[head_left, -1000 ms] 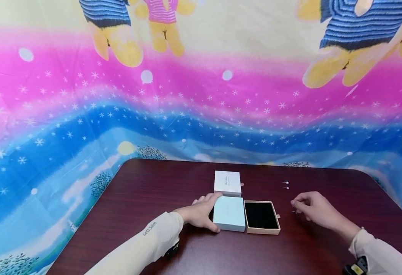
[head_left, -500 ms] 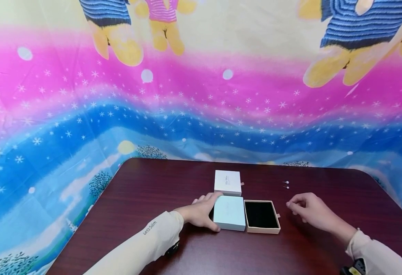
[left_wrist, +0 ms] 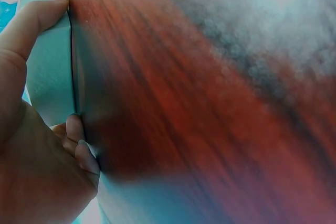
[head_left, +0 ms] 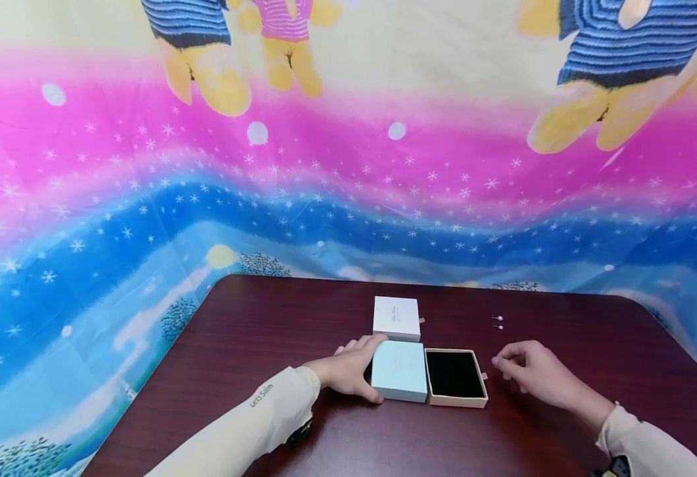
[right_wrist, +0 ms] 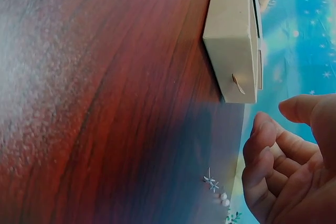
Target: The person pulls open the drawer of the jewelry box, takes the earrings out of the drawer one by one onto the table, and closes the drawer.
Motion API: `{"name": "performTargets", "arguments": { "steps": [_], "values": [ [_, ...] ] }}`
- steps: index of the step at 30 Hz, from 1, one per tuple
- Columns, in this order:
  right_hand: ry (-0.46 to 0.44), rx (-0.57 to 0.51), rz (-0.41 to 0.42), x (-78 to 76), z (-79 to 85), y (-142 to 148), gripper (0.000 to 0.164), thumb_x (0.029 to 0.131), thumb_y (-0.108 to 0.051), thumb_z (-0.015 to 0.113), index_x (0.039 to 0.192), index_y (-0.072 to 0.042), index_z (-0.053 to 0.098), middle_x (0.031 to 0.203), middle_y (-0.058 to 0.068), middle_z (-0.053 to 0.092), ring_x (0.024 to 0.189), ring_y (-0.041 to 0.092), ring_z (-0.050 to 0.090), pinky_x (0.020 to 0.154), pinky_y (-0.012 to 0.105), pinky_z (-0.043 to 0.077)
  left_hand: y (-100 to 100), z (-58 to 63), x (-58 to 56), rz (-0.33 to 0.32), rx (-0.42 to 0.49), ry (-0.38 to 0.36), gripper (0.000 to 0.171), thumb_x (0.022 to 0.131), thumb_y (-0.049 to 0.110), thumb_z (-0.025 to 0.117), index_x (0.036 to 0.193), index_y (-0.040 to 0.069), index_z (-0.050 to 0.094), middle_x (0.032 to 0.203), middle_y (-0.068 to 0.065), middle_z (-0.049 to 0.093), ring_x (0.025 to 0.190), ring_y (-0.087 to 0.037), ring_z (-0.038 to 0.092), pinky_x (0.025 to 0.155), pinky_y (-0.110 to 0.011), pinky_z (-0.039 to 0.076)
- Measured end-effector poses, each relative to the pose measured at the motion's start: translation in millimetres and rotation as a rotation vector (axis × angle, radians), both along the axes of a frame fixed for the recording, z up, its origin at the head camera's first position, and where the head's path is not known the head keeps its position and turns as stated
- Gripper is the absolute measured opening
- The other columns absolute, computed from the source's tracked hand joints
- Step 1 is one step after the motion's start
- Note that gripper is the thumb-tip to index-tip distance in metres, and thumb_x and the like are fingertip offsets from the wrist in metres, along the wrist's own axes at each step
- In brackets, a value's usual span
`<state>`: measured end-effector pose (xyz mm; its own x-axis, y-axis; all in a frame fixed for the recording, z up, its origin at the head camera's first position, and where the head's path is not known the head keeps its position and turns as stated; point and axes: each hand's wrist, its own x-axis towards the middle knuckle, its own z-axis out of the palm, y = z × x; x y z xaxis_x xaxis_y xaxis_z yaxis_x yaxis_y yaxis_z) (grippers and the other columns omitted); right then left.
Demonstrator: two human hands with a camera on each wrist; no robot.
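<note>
My left hand (head_left: pixel 348 374) grips the pale mint box sleeve (head_left: pixel 399 371) by its left end, thumb along the near side, as the left wrist view also shows. Against the sleeve's right end sits a cream drawer tray (head_left: pixel 457 401) lined in black, with a small ribbon tab (right_wrist: pixel 239 84) on its outer end. To the right of the tray hovers my right hand (head_left: pixel 536 372), fingers loosely bent, thumb and forefinger apart with nothing visible between them. In the right wrist view, two snowflake-shaped earrings (right_wrist: pixel 211 182) lie on the table below it, near two pearl earrings (right_wrist: pixel 224 199).
A white box (head_left: pixel 396 318) with printed lettering and a ribbon tab stands behind the mint sleeve. The pearl stud (head_left: pixel 500 318) farthest back lies right of it. Behind the dark wood table (head_left: pixel 277 311) hangs a patterned cloth (head_left: pixel 324 165).
My right hand has moved a little left, nearer the tray. A small earring that showed by its fingertips is now out of sight in the head view. The left hand keeps its grip.
</note>
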<state>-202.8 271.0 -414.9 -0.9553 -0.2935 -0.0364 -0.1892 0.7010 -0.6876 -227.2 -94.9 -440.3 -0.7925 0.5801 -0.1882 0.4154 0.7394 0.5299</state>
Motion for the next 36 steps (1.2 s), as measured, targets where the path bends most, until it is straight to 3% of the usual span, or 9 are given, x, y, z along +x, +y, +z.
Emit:
{"name": "performTargets", "arguments": {
  "steps": [5,17,31,36],
  "values": [
    [-0.007,-0.01,0.011,1.6,-2.9,-1.5,0.019,0.1,-0.02,0.062,0.096,-0.004,0.073,0.073,0.004,0.059,0.049,0.008,0.05,0.049,0.029,0.047,0.7,0.1,0.3,-0.003,-0.005,0.012,0.108,0.074,0.04,0.088,0.157,0.026,0.02,0.152,0.001,0.039,0.127,-0.018,0.04,0.106,-0.04,0.031],
    [-0.036,-0.022,0.03,2.9,-11.3,-3.6,0.021,0.1,-0.023,0.062,0.094,-0.007,0.073,0.072,0.001,0.058,0.048,0.007,0.049,0.049,0.029,0.048,0.8,-0.7,-0.1,-0.002,-0.009,0.014,0.11,0.074,0.041,0.087,0.158,0.026,0.018,0.155,0.0,0.038,0.13,-0.019,0.04,0.107,-0.041,0.031],
    [-0.017,-0.044,0.075,5.6,-20.6,-10.4,0.018,0.101,-0.015,0.059,0.099,-0.002,0.071,0.07,0.002,0.058,0.046,0.006,0.048,0.048,0.029,0.047,1.0,-2.1,-0.7,0.002,-0.013,0.01,0.11,0.074,0.041,0.087,0.159,0.027,0.018,0.156,0.0,0.036,0.133,-0.02,0.039,0.108,-0.041,0.031],
    [-0.05,-0.065,0.098,5.6,-23.8,-12.4,0.018,0.101,-0.011,0.056,0.102,0.002,0.07,0.071,0.003,0.06,0.047,0.006,0.049,0.048,0.03,0.048,0.9,-2.5,-1.3,0.003,-0.013,0.012,0.11,0.074,0.041,0.087,0.158,0.027,0.018,0.156,0.0,0.037,0.13,-0.019,0.04,0.107,-0.04,0.031]
  ]
}}
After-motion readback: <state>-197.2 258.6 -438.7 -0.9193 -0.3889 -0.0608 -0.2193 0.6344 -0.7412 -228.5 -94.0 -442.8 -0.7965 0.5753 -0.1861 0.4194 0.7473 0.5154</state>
